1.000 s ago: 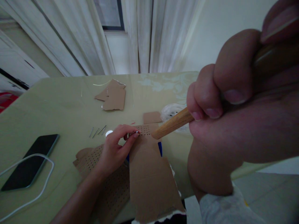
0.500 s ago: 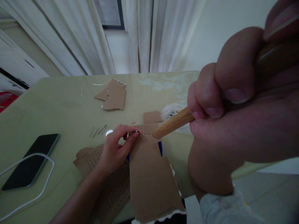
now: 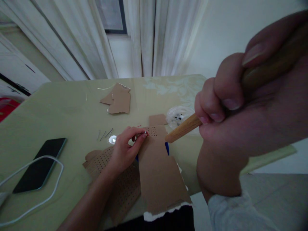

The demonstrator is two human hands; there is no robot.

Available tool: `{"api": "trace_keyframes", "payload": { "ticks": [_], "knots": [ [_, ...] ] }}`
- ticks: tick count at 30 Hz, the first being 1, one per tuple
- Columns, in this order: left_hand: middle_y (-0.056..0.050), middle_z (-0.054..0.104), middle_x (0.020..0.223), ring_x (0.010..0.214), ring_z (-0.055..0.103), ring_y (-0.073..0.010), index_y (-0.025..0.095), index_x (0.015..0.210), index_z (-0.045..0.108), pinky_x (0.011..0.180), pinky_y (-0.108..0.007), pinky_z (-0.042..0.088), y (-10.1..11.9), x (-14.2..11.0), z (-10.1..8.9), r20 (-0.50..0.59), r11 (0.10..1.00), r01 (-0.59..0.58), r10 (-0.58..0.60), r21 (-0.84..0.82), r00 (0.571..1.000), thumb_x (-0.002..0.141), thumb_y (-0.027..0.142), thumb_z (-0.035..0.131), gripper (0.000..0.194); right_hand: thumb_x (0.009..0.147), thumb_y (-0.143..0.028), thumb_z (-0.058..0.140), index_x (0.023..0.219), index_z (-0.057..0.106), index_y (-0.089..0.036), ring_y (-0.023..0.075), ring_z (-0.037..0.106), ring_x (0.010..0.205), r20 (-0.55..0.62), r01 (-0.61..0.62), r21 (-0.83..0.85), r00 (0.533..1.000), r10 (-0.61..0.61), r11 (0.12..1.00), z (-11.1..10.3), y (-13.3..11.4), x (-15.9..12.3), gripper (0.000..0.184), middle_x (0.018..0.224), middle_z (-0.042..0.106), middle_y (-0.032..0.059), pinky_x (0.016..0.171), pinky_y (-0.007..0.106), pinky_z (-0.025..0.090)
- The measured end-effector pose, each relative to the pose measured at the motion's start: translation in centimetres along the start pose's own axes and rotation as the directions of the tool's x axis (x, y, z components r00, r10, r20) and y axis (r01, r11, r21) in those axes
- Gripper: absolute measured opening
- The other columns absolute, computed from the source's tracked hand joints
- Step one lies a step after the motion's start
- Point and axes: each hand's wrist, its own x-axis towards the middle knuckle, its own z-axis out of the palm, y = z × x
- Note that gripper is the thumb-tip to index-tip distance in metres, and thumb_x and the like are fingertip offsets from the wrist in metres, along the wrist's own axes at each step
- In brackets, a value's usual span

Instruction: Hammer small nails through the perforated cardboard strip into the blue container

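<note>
My left hand point(image 3: 127, 146) pinches a nail point(image 3: 145, 132) between thumb and fingertips; only its small shiny head shows. It is over the upper left part of a long cardboard strip point(image 3: 161, 179), beside rows of small punched holes. Close to the camera, my right hand point(image 3: 235, 96) is wrapped round a round wooden handle point(image 3: 184, 128). The handle's free end points down to the left, above the strip's right edge. The tool's other end lies out of view. Something blue point(image 3: 166, 148) shows under the strip.
Another hole-punched cardboard sheet point(image 3: 125, 189) lies beneath my left forearm. Several loose nails point(image 3: 106, 134) sit near a white round thing point(image 3: 112, 139). Cardboard scraps point(image 3: 120, 102), a clear plastic bag point(image 3: 179, 115) and a phone point(image 3: 39, 165) with a white cable point(image 3: 60, 178) are on the table.
The view has shifted slightly, so the table items appear farther right. My right hand has tipped the wooden handle, its upper part now lower in view. My left hand keeps its pinch beside the holes.
</note>
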Motion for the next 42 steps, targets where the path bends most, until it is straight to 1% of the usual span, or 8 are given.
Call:
{"api": "trace_keyframes", "payload": {
  "ticks": [3, 6, 9, 13, 24, 30, 35, 42],
  "knots": [
    [-0.003, 0.08, 0.089, 0.071, 0.062, -0.0157, 0.023, 0.103, 0.08, 0.076, -0.032, 0.053, -0.3, 0.0, 0.2, 0.001, 1.0, -0.026, 0.026, -0.018, 1.0, 0.103, 0.028, 0.068, 0.013, 0.11, -0.074, 0.035, 0.086, 0.052, -0.027, 0.0123, 0.03, 0.042, -0.417, 0.332, 0.204, 0.88, -0.226, 0.921, 0.7, -0.3, -0.9, 0.055, 0.058, 0.026, -0.0022, 0.041, 0.03, 0.022],
    [-0.005, 0.081, 0.092, 0.076, 0.064, -0.0173, 0.023, 0.103, 0.081, 0.079, -0.033, 0.054, -0.5, -0.1, 0.5, 0.002, 0.998, -0.036, 0.036, -0.051, 0.999, 0.102, 0.027, 0.069, 0.013, 0.113, -0.06, 0.044, 0.087, 0.051, -0.025, 0.0099, 0.024, 0.043, -0.317, 0.296, 0.153, 0.918, -0.237, 0.943, 0.2, 0.8, -2.0, 0.043, 0.058, 0.03, -0.0042, 0.043, 0.03, 0.02],
    [-0.006, 0.08, 0.093, 0.079, 0.066, -0.0183, 0.022, 0.104, 0.081, 0.078, -0.032, 0.055, -0.7, 0.0, 0.8, 0.015, 0.995, -0.033, 0.034, -0.092, 0.999, 0.101, 0.027, 0.069, 0.014, 0.109, -0.07, 0.046, 0.087, 0.055, -0.023, 0.0099, 0.03, 0.049, -0.032, 0.139, -0.054, 0.99, -0.141, 0.989, -0.3, 1.7, -2.7, 0.053, 0.06, 0.038, -0.0036, 0.05, 0.029, 0.024],
    [-0.005, 0.079, 0.09, 0.079, 0.066, -0.0186, 0.022, 0.102, 0.082, 0.078, -0.032, 0.055, -0.9, 0.1, 0.9, 0.01, 0.991, -0.015, 0.017, -0.131, 1.0, 0.099, 0.027, 0.07, 0.013, 0.108, -0.074, 0.042, 0.082, 0.06, -0.019, 0.0121, 0.046, 0.063, 0.273, 0.136, -0.39, 0.962, -0.026, 0.911, 0.2, 2.2, -2.9, 0.063, 0.067, 0.052, 0.0007, 0.062, 0.029, 0.031],
    [-0.006, 0.081, 0.09, 0.078, 0.065, -0.0186, 0.02, 0.103, 0.084, 0.078, -0.032, 0.053, -1.1, 0.6, 0.9, 0.056, 0.99, 0.033, -0.026, -0.135, 0.998, 0.098, 0.024, 0.07, 0.016, 0.114, -0.047, 0.041, 0.079, 0.059, -0.017, 0.0155, 0.055, 0.075, 0.345, 0.128, -0.694, 0.923, 0.172, 0.708, 2.0, 3.7, -2.1, 0.049, 0.077, 0.064, 0.0051, 0.075, 0.029, 0.034],
    [-0.005, 0.081, 0.091, 0.082, 0.067, -0.0197, 0.021, 0.102, 0.085, 0.08, -0.032, 0.053, -1.4, 0.8, 0.7, 0.096, 0.991, 0.045, -0.033, -0.128, 0.995, 0.098, 0.022, 0.071, 0.015, 0.115, -0.052, 0.035, 0.08, 0.059, -0.017, 0.014, 0.053, 0.07, 0.302, 0.112, -0.632, 0.947, 0.11, 0.767, 1.8, 3.3, -1.6, 0.055, 0.073, 0.061, 0.0032, 0.073, 0.028, 0.034],
    [-0.004, 0.081, 0.091, 0.082, 0.068, -0.0199, 0.023, 0.103, 0.086, 0.079, -0.032, 0.053, -1.9, 0.9, 0.6, 0.115, 0.989, 0.024, -0.007, -0.143, 0.993, 0.098, 0.02, 0.07, 0.017, 0.114, -0.046, 0.041, 0.079, 0.059, -0.017, 0.0148, 0.054, 0.073, 0.396, 0.14, -0.691, 0.894, 0.209, 0.709, 2.6, 3.2, -1.8, 0.049, 0.075, 0.062, 0.0045, 0.073, 0.029, 0.032],
    [-0.006, 0.083, 0.095, 0.086, 0.07, -0.0218, 0.022, 0.103, 0.086, 0.085, -0.036, 0.056, -2.0, 0.9, 0.7, 0.12, 0.993, 0.001, 0.014, -0.119, 0.993, 0.099, 0.021, 0.069, 0.017, 0.114, -0.049, 0.035, 0.08, 0.056, -0.018, 0.0139, 0.051, 0.069, 0.326, 0.114, -0.666, 0.933, 0.15, 0.737, 2.3, 3.1, -1.9, 0.051, 0.073, 0.058, 0.0031, 0.072, 0.029, 0.032]
  ]
}}
